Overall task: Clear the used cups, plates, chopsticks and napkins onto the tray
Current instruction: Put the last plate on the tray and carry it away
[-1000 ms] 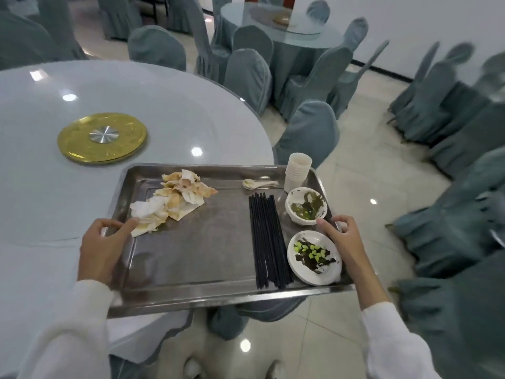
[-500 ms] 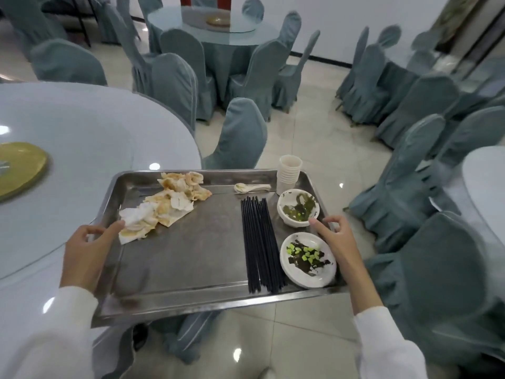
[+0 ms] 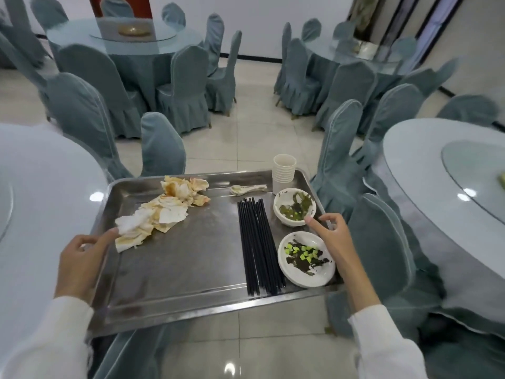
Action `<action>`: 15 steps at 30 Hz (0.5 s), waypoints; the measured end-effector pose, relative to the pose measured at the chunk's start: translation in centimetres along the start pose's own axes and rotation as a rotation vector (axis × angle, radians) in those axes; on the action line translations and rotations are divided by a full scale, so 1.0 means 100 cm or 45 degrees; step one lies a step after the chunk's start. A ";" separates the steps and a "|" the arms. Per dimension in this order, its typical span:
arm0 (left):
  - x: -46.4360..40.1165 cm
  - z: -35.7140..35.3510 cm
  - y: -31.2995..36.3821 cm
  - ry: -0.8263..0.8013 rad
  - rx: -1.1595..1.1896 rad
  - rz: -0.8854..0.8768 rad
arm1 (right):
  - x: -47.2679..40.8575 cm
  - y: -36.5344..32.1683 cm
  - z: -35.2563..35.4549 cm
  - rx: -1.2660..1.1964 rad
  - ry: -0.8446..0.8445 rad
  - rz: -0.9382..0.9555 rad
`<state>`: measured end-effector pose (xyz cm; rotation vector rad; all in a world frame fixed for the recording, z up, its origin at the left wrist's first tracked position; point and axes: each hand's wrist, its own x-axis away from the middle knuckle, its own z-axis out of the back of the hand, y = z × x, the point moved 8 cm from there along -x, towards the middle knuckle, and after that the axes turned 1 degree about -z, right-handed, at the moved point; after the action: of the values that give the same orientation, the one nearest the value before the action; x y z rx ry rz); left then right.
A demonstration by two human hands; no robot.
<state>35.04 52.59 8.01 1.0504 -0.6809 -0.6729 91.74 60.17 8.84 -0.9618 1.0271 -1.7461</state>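
Left hand (image 3: 82,262): grips the tray's left rim at about 9 o'clock, thumb lying over the edge beside the napkins, fingers curled under.
Right hand (image 3: 334,240): grips the right rim at about 3 o'clock, thumb inside the tray between the two dishes, fingers curled over the edge.
Tray (image 3: 175,272): steel, rectangular, held between both hands above the tiled floor (image 3: 246,143), roughly level.
Napkins (image 3: 161,212): crumpled, stained heap at 10 to 11 o'clock on the tray.
Chopsticks (image 3: 258,244): black bundle lying lengthwise, right of centre.
Plate (image 3: 306,259): at 4 o'clock, with green and dark scraps.
Bowl (image 3: 294,206): at 2 o'clock, just beyond the right thumb.
Cups (image 3: 283,173): white stack upright in the 1 o'clock corner.
Spoons (image 3: 247,189): nested, at 12 to 1 o'clock, left of the cups.
Surroundings: round tables and grey-blue covered chairs (image 3: 161,149) on all sides.
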 end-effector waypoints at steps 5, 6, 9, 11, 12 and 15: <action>-0.020 -0.071 0.031 -0.126 -0.039 -0.036 | -0.021 0.016 0.049 -0.002 0.123 -0.059; -0.024 -0.084 0.036 -0.150 -0.055 -0.056 | -0.026 0.020 0.056 0.000 0.150 -0.072; -0.044 -0.129 0.049 -0.221 -0.100 -0.091 | -0.042 0.032 0.076 0.008 0.242 -0.112; -0.062 -0.154 0.055 -0.236 -0.093 -0.097 | -0.053 0.037 0.084 0.013 0.290 -0.136; -0.073 -0.170 0.058 -0.255 -0.075 -0.094 | -0.061 0.039 0.088 0.010 0.318 -0.147; -0.104 -0.221 0.078 -0.331 -0.052 -0.130 | -0.081 0.041 0.100 0.012 0.408 -0.185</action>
<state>47.01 75.14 5.92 0.9738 -0.8380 -0.9191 104.56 64.13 7.19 -0.7810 1.1712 -2.0714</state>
